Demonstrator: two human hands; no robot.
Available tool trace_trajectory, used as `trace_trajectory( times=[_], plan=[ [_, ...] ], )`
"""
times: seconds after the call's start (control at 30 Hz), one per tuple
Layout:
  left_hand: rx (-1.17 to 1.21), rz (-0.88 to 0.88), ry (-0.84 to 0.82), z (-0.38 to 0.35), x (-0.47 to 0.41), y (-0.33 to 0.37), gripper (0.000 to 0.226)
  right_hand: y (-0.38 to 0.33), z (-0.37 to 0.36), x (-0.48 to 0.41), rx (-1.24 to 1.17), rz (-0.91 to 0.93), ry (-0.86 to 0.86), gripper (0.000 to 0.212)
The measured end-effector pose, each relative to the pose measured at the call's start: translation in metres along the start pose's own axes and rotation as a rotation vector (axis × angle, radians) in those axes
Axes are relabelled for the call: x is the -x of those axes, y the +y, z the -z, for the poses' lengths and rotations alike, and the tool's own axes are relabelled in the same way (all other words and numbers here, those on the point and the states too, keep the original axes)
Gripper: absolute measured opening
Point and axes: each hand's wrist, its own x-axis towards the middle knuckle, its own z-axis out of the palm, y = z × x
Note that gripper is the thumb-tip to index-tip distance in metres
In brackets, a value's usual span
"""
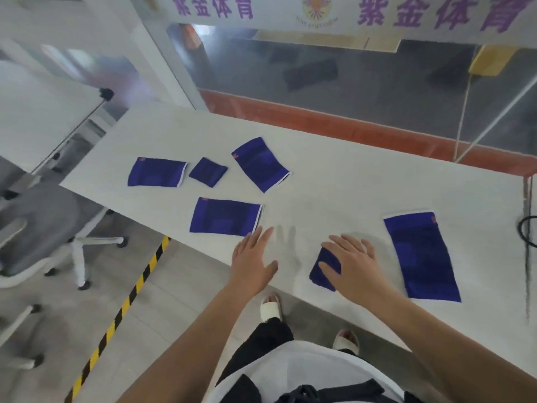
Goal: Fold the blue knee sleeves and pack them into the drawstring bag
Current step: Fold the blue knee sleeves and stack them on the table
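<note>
Near the bench's front edge, the right hand lay flat, fingers spread, pressing a folded knee sleeve without gripping it. Just right of it an unfolded sleeve lay with its long axis running away from the person, nearest that hand. The left hand hovered open and empty, its fingertips close to another flat sleeve lying crosswise. Bare bench between the hands left room for folding. No drawstring bag was visible.
</note>
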Motion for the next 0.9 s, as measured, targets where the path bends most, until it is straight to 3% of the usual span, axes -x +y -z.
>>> trace_trajectory(
  times=[0.17,0.33,0.63,0.9],
  plan=[
    [0.100,0.243,0.045,0.036,-0.005,-0.063,0.081,-0.038,-0.008,-0.034,-0.040,0.013,-0.054,0.050],
    [0.146,0.320,0.046,0.074,-0.057,-0.117,0.068,-0.078,-0.017,-0.064,-0.016,-0.014,-0.117,0.051],
    [-0.010,0.182,-0.046,0.112,-0.205,-0.185,0.066,-0.140,-0.038,-0.123,-0.051,-0.274,-0.136,0.053],
    [-0.193,-0.058,-0.020,0.114,-0.258,-0.209,0.068,-0.192,-0.051,-0.146,-0.176,-0.476,-0.004,0.046]
  ],
)
